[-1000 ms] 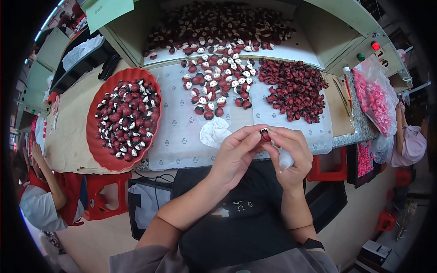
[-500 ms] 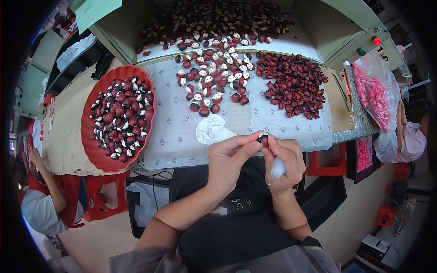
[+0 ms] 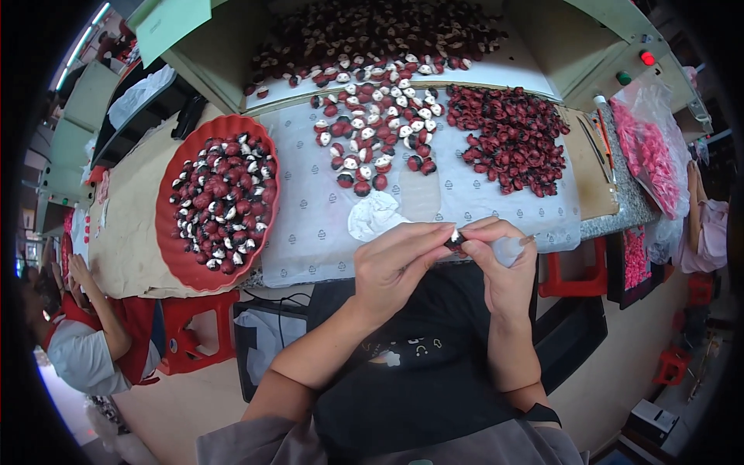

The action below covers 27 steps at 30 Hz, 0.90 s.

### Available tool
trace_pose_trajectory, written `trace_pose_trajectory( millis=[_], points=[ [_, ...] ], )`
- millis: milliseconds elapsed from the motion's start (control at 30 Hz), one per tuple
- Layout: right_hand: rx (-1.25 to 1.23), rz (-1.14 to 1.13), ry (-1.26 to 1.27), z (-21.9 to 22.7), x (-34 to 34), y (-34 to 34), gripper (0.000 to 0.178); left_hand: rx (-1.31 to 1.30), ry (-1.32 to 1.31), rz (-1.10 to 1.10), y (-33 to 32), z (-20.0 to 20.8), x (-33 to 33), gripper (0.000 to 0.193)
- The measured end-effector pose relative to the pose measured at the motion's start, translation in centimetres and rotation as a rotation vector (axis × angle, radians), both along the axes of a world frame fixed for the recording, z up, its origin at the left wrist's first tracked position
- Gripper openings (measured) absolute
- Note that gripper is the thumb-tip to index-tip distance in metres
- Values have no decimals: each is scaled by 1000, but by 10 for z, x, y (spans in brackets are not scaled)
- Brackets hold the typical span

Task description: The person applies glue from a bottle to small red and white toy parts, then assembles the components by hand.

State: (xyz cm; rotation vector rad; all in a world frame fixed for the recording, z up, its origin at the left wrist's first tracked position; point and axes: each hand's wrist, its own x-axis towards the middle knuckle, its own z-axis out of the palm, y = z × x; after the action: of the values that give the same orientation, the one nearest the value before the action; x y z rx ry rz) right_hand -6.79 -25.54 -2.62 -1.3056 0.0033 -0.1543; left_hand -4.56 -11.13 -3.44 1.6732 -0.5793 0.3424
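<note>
Between my fingertips, over the table's front edge, is a small rounded piece (image 3: 455,239), black and white with some dark red. My left hand (image 3: 394,267) pinches it from the left, fingers closed. From the other side my right hand (image 3: 504,271) pinches it with thumb and fingers. That hand also keeps a small whitish squeeze bottle (image 3: 508,250) tucked against its fingers, its thin nozzle pointing right. Just beyond my left hand lies a crumpled white tissue (image 3: 373,215). Past it, finished-looking red, black and white pieces (image 3: 364,143) spread over printed white paper (image 3: 302,240).
A scalloped red bowl (image 3: 167,232) heaped with similar pieces stands left. Dark red parts (image 3: 511,139) are piled right, near tweezers (image 3: 593,141) and a plastic bag of pink pieces (image 3: 647,151). An open-fronted cabinet (image 3: 209,70) stands behind. Another person (image 3: 89,341) works at far left.
The bottle in my right hand has turned, its nozzle swinging from lower left to the right. My fingers have shifted around the piece. The whole view has moved slightly.
</note>
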Motion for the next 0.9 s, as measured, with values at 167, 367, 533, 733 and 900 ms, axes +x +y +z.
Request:
trace_pose_trajectory(
  millis=[167,367,533,733,900],
  points=[
    [-64,-106,21,-11,-8,-5,6,-56,-70,-24,-8,-19,-7,18],
    [-66,-69,-45,-7,-26,-9,6,-95,-200,-27,-16,-14,-18,17],
    [-397,-233,-208,-22,-22,-11,8,-147,25,-161,-20,-14,-14,23],
    [-903,-413,-534,-10,-20,-1,20,-711,777,-569,-22,-14,-11,28],
    [-955,-267,-462,-8,-24,-2,17,-749,789,-567,-15,-18,-17,25]
  ],
)
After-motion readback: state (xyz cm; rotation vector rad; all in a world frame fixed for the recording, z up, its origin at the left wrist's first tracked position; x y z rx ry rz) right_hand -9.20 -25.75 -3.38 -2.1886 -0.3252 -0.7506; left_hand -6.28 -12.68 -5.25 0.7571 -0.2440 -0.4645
